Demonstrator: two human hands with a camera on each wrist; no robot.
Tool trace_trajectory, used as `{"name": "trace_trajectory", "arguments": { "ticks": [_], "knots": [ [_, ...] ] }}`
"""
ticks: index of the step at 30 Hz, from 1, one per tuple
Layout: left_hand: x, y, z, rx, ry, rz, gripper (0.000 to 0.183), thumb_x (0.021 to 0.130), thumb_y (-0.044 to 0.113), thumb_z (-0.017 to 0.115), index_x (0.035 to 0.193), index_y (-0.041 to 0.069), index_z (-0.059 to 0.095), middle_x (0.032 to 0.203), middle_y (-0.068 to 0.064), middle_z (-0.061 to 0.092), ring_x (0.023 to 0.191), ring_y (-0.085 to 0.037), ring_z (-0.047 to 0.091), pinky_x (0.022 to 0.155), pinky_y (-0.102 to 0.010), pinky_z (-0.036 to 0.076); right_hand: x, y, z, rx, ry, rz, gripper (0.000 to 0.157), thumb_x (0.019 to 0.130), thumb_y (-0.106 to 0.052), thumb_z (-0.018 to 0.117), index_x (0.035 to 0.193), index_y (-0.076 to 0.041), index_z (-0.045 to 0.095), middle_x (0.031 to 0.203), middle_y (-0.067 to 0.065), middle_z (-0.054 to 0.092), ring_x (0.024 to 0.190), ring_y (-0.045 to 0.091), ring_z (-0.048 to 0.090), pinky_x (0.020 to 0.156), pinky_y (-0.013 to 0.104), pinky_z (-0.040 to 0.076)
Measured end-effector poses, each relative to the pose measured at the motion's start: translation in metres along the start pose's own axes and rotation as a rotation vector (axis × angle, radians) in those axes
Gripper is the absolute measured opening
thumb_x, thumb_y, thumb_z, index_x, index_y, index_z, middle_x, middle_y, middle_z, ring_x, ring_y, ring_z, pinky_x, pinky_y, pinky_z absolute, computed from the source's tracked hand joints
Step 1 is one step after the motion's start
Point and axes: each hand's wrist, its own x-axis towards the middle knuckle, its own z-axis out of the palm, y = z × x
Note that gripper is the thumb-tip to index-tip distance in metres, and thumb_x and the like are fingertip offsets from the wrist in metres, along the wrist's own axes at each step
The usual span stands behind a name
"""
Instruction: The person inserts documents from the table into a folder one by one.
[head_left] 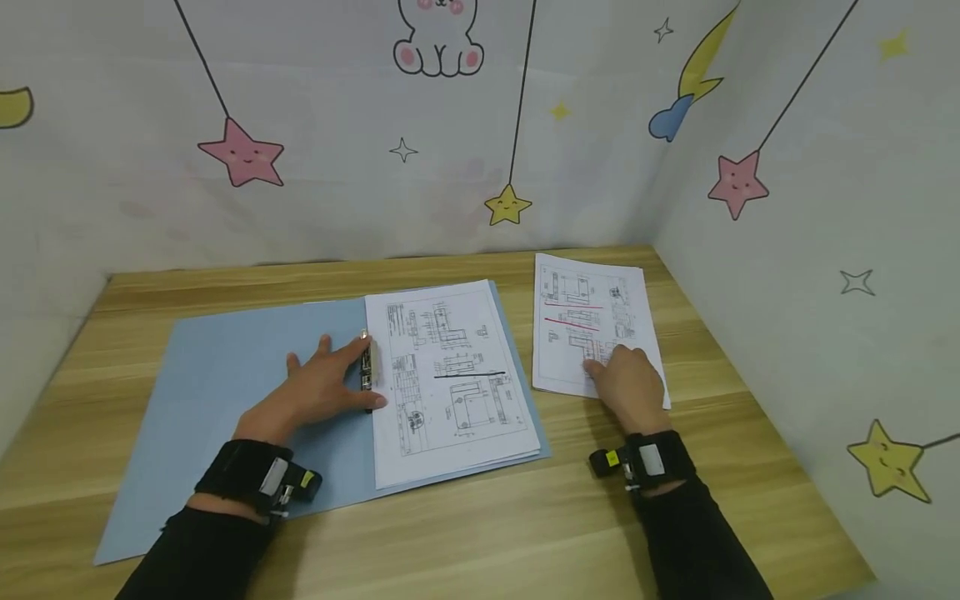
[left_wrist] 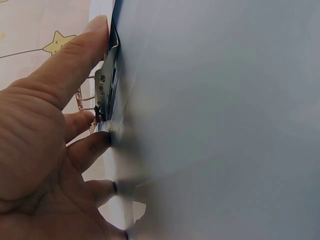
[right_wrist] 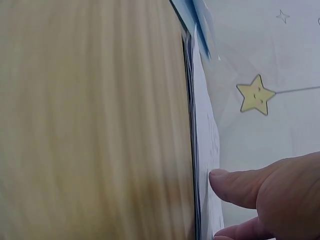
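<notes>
A blue folder (head_left: 232, 375) lies spread on the table, a stack of printed drawings (head_left: 450, 433) on its right half. Along the stack's left edge runs a metal clip mechanism (head_left: 366, 371). My left hand (head_left: 318, 383) rests spread at that clip, index finger by its far end and thumb at its near end on the sheet's edge. In the left wrist view, wire rings (left_wrist: 86, 97) stand up from the clip. My right hand (head_left: 630, 387) rests on the lower part of a second stack of drawings (head_left: 558, 367), marked with red lines, its thumb touching the top sheet.
The wooden table (head_left: 465, 542) meets a patterned wall covering (head_left: 337, 208) at the back and on the right. A strip of table separates the folder from the right-hand stack. Each wrist wears a strapped camera.
</notes>
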Motion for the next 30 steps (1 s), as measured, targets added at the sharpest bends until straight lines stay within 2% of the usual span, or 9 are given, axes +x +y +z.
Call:
{"name": "trace_trajectory", "arguments": {
  "ticks": [3, 6, 8, 11, 15, 19, 23, 26, 30],
  "knots": [
    [-0.001, -0.001, 0.000, -0.005, -0.009, 0.003, 0.107, 0.058, 0.071, 0.060, 0.143, 0.024, 0.017, 0.149, -0.016, 0.026, 0.133, -0.047, -0.003, 0.093, -0.080, -0.006, -0.001, 0.009, -0.002, -0.003, -0.019, 0.062, 0.054, 0.081, -0.049, 0.051, 0.086, 0.004, 0.058, 0.079, 0.016, 0.051, 0.059, 0.026, 0.049, 0.042, 0.035, 0.038],
    [-0.001, 0.001, -0.001, -0.007, -0.014, 0.011, 0.106, 0.058, 0.071, 0.059, 0.143, 0.024, 0.017, 0.149, -0.014, 0.025, 0.133, -0.047, -0.003, 0.093, -0.080, -0.006, -0.003, 0.016, -0.005, -0.022, -0.059, 0.115, 0.064, 0.081, -0.055, 0.048, 0.096, 0.007, 0.056, 0.085, 0.019, 0.048, 0.062, 0.028, 0.048, 0.044, 0.036, 0.037],
    [-0.001, 0.001, -0.002, -0.006, -0.015, 0.012, 0.106, 0.058, 0.071, 0.059, 0.143, 0.024, 0.017, 0.149, -0.015, 0.025, 0.133, -0.047, -0.003, 0.093, -0.080, -0.006, -0.003, 0.016, -0.006, -0.039, -0.085, 0.116, 0.071, 0.081, -0.057, 0.046, 0.103, 0.009, 0.053, 0.088, 0.020, 0.047, 0.064, 0.029, 0.048, 0.046, 0.036, 0.037],
    [-0.002, 0.001, -0.003, -0.002, -0.013, 0.005, 0.107, 0.058, 0.071, 0.060, 0.143, 0.023, 0.017, 0.149, -0.016, 0.026, 0.133, -0.047, -0.003, 0.093, -0.080, -0.005, -0.002, 0.011, -0.003, -0.060, -0.095, 0.060, 0.072, 0.082, -0.057, 0.044, 0.107, 0.010, 0.051, 0.088, 0.021, 0.047, 0.066, 0.029, 0.048, 0.047, 0.037, 0.037],
    [-0.002, -0.001, -0.003, -0.003, -0.020, -0.010, 0.107, 0.058, 0.071, 0.060, 0.143, 0.023, 0.016, 0.149, -0.017, 0.026, 0.133, -0.047, -0.003, 0.094, -0.079, -0.006, 0.000, 0.002, 0.003, -0.069, -0.073, -0.002, 0.065, 0.083, -0.054, 0.044, 0.102, 0.007, 0.054, 0.086, 0.020, 0.047, 0.067, 0.029, 0.049, 0.045, 0.037, 0.038],
    [-0.002, 0.000, 0.000, -0.007, -0.024, -0.004, 0.107, 0.058, 0.071, 0.060, 0.143, 0.023, 0.017, 0.149, -0.015, 0.025, 0.133, -0.047, -0.003, 0.093, -0.080, -0.006, 0.000, 0.006, 0.004, -0.041, -0.017, 0.034, 0.062, 0.081, -0.053, 0.048, 0.097, 0.007, 0.056, 0.084, 0.018, 0.046, 0.068, 0.029, 0.048, 0.046, 0.037, 0.036],
    [-0.002, 0.002, 0.001, 0.001, -0.023, -0.002, 0.107, 0.058, 0.071, 0.060, 0.143, 0.024, 0.017, 0.149, -0.014, 0.026, 0.133, -0.047, -0.002, 0.094, -0.080, -0.005, -0.002, 0.017, -0.001, -0.037, 0.041, 0.089, 0.071, 0.078, -0.054, 0.053, 0.101, 0.012, 0.052, 0.082, 0.021, 0.045, 0.075, 0.035, 0.046, 0.053, 0.044, 0.038],
    [-0.002, 0.001, -0.001, 0.004, -0.020, -0.012, 0.107, 0.057, 0.072, 0.059, 0.143, 0.024, 0.016, 0.149, -0.015, 0.026, 0.133, -0.046, -0.002, 0.094, -0.079, -0.006, -0.001, 0.021, -0.003, -0.045, 0.045, 0.108, 0.078, 0.074, -0.059, 0.055, 0.103, 0.014, 0.050, 0.083, 0.024, 0.045, 0.081, 0.040, 0.044, 0.059, 0.050, 0.039],
    [-0.002, 0.001, -0.001, -0.001, -0.015, -0.013, 0.107, 0.057, 0.072, 0.059, 0.143, 0.025, 0.016, 0.149, -0.015, 0.026, 0.133, -0.046, -0.003, 0.094, -0.079, -0.006, 0.003, 0.025, -0.005, -0.038, 0.036, 0.129, 0.084, 0.068, -0.065, 0.056, 0.101, 0.012, 0.050, 0.084, 0.024, 0.046, 0.081, 0.041, 0.044, 0.059, 0.050, 0.040]
  ]
}}
